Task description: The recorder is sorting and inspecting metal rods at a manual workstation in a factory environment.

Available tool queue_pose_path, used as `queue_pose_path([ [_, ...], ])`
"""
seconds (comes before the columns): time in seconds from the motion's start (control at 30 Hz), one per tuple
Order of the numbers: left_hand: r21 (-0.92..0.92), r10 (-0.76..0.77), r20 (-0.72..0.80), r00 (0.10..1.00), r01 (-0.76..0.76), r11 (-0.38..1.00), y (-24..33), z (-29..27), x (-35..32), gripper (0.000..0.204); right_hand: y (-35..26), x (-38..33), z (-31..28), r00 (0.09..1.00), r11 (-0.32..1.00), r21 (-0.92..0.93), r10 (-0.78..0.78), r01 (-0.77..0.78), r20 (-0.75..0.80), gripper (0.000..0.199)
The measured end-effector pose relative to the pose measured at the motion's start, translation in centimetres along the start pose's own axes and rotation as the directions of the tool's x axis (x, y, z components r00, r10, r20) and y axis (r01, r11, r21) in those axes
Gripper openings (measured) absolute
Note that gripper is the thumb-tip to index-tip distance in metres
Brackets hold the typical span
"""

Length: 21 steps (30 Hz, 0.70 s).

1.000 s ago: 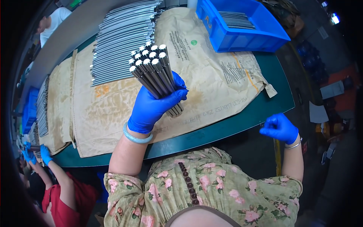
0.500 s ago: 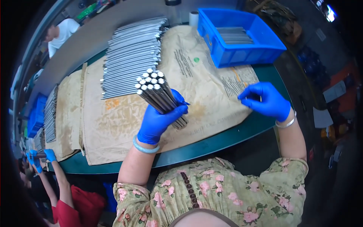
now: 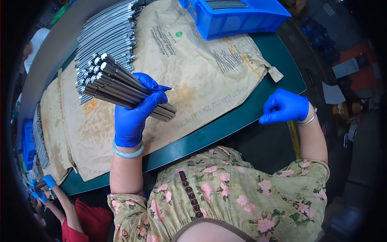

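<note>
My left hand [image 3: 135,111], in a blue glove, grips a bundle of metal rods [image 3: 117,84] held tilted above a tan paper sack [image 3: 193,72] spread on the green table [image 3: 242,117]. The rods' round ends point up and to the left. My right hand [image 3: 284,106], also gloved in blue, hovers off the table's near edge to the right, its fingers curled in with nothing visible in them.
A long row of metal rods [image 3: 105,30] lies on the sack at the back left. A blue bin [image 3: 238,14] with more rods stands at the back right. Another person's blue-gloved hands [image 3: 42,187] work at the far left.
My right hand has pulled back from the sack to beyond the table's edge. The bundle in my left hand has tilted further left and closer to the camera.
</note>
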<state>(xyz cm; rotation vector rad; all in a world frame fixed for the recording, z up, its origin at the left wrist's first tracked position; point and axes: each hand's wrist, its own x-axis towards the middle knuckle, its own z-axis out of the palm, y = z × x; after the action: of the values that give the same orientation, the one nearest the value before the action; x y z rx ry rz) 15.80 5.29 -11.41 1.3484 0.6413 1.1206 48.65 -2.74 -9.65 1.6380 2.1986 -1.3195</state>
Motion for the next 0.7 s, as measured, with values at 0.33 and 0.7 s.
queue_pose_path([
  [0.33,0.047,-0.106,0.037,0.994,0.104,0.993,8.5,-1.6,-2.3,0.02,-15.7,1.4,-2.2,0.752,0.798,0.191,-0.417,0.572,-0.511,0.057],
  [0.7,0.556,0.276,0.246,0.929,-0.369,0.745,16.6,-2.1,-6.2,0.024,-34.6,3.0,-2.7,0.571,0.406,0.429,-0.724,0.807,-0.387,0.017],
])
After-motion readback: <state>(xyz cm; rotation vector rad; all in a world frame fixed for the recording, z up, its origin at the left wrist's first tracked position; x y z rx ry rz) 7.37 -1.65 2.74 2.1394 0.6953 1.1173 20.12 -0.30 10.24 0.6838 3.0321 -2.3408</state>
